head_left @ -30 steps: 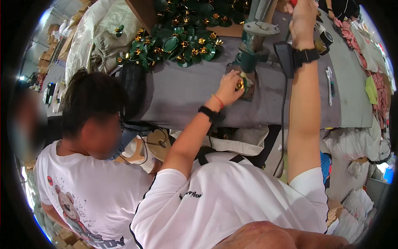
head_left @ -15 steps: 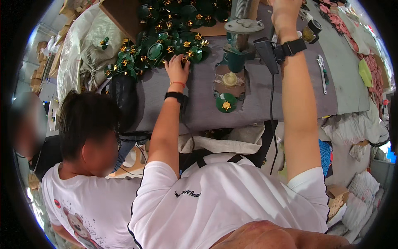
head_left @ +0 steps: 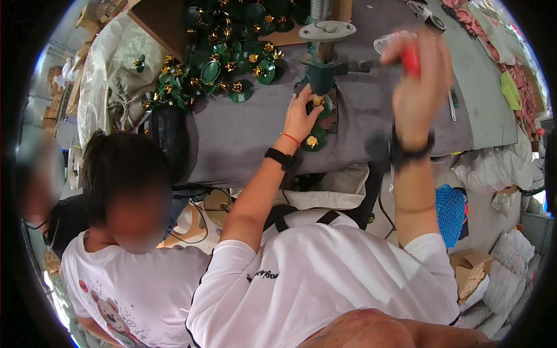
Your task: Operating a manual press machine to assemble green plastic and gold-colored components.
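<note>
My left hand (head_left: 299,119) pinches a green disc with a gold flower-shaped centre (head_left: 319,104) beneath the head of a dark green hand press (head_left: 321,75). Nearer me, beside the press base, a second green disc (head_left: 313,140) lies flat with its gold centre up. My right hand (head_left: 422,81), smeared by motion, is raised to the right of the press. Its fingers wrap round a red handle (head_left: 411,59); whether this joins the press cannot be made out.
Many green discs with gold centres (head_left: 223,64) are heaped by an open cardboard box (head_left: 154,29) at the far left. A wrench (head_left: 452,107) lies at the right. A person in a white shirt (head_left: 133,278) is close on my left.
My left hand has moved right from the heap to the press with a green disc. The right hand has come nearer me, and the red handle now shows in it.
</note>
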Demonstrator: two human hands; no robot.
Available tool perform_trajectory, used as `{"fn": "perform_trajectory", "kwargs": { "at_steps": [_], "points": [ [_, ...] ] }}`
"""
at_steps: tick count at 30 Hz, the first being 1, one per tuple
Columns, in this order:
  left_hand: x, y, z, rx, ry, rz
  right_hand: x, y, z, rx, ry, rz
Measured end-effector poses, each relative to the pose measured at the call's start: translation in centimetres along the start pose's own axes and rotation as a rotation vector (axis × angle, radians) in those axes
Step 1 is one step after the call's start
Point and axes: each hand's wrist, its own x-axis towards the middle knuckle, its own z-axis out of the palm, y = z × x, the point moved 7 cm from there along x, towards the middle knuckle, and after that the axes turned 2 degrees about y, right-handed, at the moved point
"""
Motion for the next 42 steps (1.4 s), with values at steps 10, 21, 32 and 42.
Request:
{"fn": "perform_trajectory", "kwargs": {
  "at_steps": [10,21,32,42],
  "points": [
    [0.7,0.5,0.0,-0.008,-0.016,0.044,-15.2,1.0,-3.2,-0.439,-0.400,-0.306],
    [-2.6,1.4,-1.0,0.022,-0.195,0.219,10.7,7.8,2.7,0.018,0.186,0.197],
    [1.5,-9.6,-10.8,0.549,0.264,-0.099,10.9,9.7,2.3,0.086,0.177,0.187],
    [-1.4,-0.2,-4.0,-0.155,0.248,-0.064,11.2,11.3,1.5,0.104,0.167,0.179]
  ]
}}
